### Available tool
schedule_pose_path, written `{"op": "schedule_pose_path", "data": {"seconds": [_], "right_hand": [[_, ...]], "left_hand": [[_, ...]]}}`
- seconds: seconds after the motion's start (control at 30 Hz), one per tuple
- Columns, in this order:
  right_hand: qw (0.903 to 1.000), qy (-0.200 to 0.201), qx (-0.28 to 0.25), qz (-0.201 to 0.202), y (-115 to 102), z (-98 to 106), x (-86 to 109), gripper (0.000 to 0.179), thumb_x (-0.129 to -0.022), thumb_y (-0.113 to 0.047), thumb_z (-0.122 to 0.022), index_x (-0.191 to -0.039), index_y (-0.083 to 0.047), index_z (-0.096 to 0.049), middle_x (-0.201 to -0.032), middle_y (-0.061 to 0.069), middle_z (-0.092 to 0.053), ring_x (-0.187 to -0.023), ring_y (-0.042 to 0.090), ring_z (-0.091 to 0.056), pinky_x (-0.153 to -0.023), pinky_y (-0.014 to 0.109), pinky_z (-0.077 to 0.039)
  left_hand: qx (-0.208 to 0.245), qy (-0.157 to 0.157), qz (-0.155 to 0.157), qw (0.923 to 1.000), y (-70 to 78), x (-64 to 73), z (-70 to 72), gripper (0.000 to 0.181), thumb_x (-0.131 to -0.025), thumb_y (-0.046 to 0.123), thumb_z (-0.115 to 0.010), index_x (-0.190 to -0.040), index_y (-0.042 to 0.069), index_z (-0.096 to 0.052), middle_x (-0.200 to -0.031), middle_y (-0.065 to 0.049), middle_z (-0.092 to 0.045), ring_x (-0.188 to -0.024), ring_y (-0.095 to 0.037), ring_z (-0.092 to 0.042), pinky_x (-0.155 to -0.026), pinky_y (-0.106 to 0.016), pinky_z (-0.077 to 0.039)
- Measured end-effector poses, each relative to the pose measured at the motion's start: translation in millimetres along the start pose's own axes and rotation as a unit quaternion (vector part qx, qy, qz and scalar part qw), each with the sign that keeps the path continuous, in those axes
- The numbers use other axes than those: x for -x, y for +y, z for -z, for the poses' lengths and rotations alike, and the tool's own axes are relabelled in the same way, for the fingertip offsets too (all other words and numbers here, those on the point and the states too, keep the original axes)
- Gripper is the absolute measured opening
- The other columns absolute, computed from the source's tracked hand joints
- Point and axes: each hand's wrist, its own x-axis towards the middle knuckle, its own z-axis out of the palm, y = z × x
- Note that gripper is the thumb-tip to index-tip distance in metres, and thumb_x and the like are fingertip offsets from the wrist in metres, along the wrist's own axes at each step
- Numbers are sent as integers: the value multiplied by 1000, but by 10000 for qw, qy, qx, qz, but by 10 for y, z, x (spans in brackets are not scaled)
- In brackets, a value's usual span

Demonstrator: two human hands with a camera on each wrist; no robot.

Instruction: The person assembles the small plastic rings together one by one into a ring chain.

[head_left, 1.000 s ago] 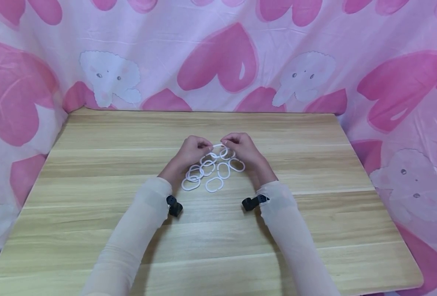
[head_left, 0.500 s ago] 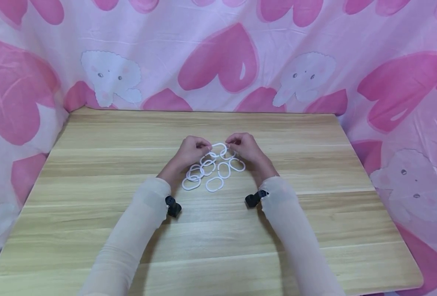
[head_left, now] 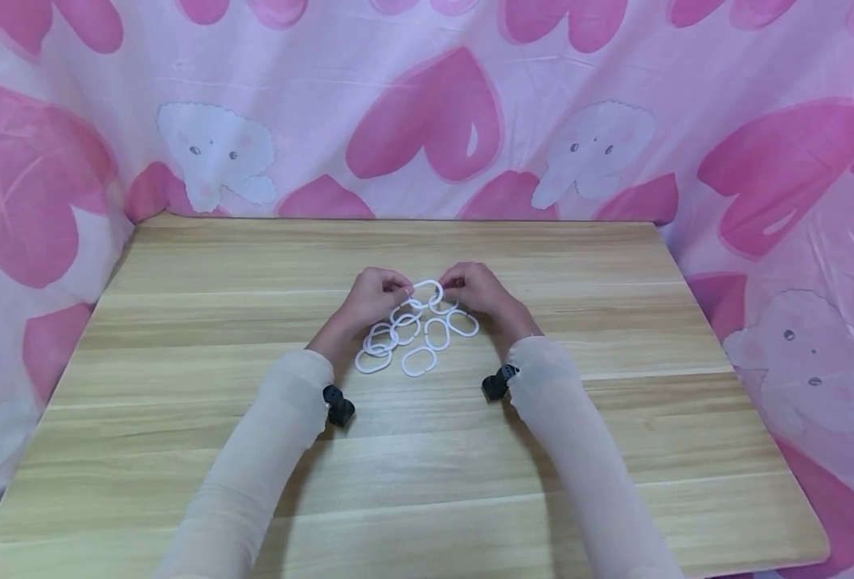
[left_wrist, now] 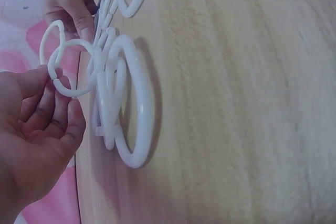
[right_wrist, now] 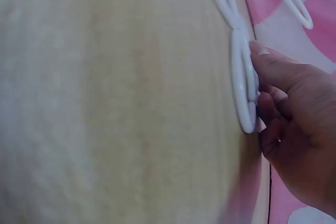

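My left hand [head_left: 375, 293] pinches a white oval plastic link [head_left: 430, 283] between thumb and fingertips, raised above the table. In the left wrist view this chain link [left_wrist: 73, 41] is threaded through another white link [left_wrist: 51, 45], and more links trail down from it. My right hand [head_left: 479, 289] is just to the right, thumb and curled fingers closing at the edge of a white link [right_wrist: 241, 82] lying low on the table. Several links, some joined in a chain, lie in front of the hands; one loose link [head_left: 419, 361] lies nearest the body.
A wood-grain table [head_left: 615, 450] spreads beneath both arms. Behind and beside it hangs a pink curtain [head_left: 427, 112] with hearts and white animal figures. Small black cameras [head_left: 338, 406] are strapped at the wrists over pale sleeves [head_left: 253, 482].
My right hand has left the raised link, moved slightly right, then come down to the links beside it. The left hand has kept its link, which has swung to show its full oval.
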Motion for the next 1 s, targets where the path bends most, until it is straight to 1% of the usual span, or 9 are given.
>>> {"op": "schedule_pose_path", "data": {"seconds": [0.07,0.2,0.27,0.4,0.5,0.6,0.77,0.9,1.0], "right_hand": [[9998,15,170,-53,-20,-7,-2,11,-91,-2,-71,-101,-3,-77,-101,15,-71,-92,23,-62,-82,29,-53],[9990,43,372,-252,-45,-15,-6,7,-94,-3,-68,-98,-3,-74,-98,14,-68,-91,23,-60,-81,30,-51],[9984,38,447,-343,-47,-15,-10,6,-96,-4,-67,-97,-3,-73,-98,13,-66,-91,23,-58,-81,31,-50],[9979,-23,509,-402,-51,-15,-18,7,-98,-6,-64,-98,-2,-70,-99,13,-64,-92,23,-57,-82,31,-50],[9984,-12,402,-396,-44,-9,-17,9,-100,-7,-62,-100,-1,-68,-99,13,-65,-92,23,-57,-82,31,-50],[9991,92,211,-345,-27,-7,-15,11,-101,-9,-60,-100,0,-66,-95,13,-65,-89,21,-56,-81,29,-48],[9992,259,2,-300,9,7,1,12,-101,-12,-62,-101,-1,-66,-91,11,-64,-84,19,-54,-78,27,-47],[9987,326,-71,-385,22,22,7,14,-100,-11,-63,-106,0,-69,-96,14,-68,-86,20,-57,-79,28,-49],[9984,369,-63,-416,19,41,18,18,-101,-10,-62,-111,1,-71,-103,18,-71,-92,23,-60,-84,30,-51]], "left_hand": [[-26,-5,-27,10000,-8,-5,-2,20,-99,10,-65,-110,-4,-73,-99,-19,-74,-79,-13,-63,-69,-17,-51],[18,3,32,10000,-5,-2,-5,18,-99,10,-64,-110,-3,-71,-99,-19,-72,-82,-15,-63,-70,-18,-51],[37,11,73,10000,0,1,-4,18,-99,10,-64,-110,-3,-70,-99,-18,-71,-84,-17,-63,-71,-19,-51],[60,7,138,9999,-1,0,-3,17,-100,9,-63,-110,-2,-69,-100,-16,-69,-86,-18,-62,-72,-20,-51],[124,-10,176,9998,-4,-3,-6,17,-100,9,-62,-110,-2,-69,-99,-16,-69,-85,-18,-61,-71,-19,-51],[183,-13,199,9996,-7,-4,-3,17,-100,9,-62,-110,-2,-68,-98,-15,-69,-85,-17,-61,-71,-19,-51],[241,16,249,9994,-5,2,-2,17,-100,10,-62,-110,-2,-68,-98,-15,-68,-85,-17,-61,-71,-19,-51],[361,24,297,9989,-5,5,-10,17,-100,9,-62,-112,-2,-67,-99,-15,-69,-85,-17,-61,-71,-19,-51],[392,45,241,9989,-13,-3,-15,18,-99,7,-62,-113,-3,-67,-100,-17,-70,-85,-16,-61,-71,-18,-51]]}}
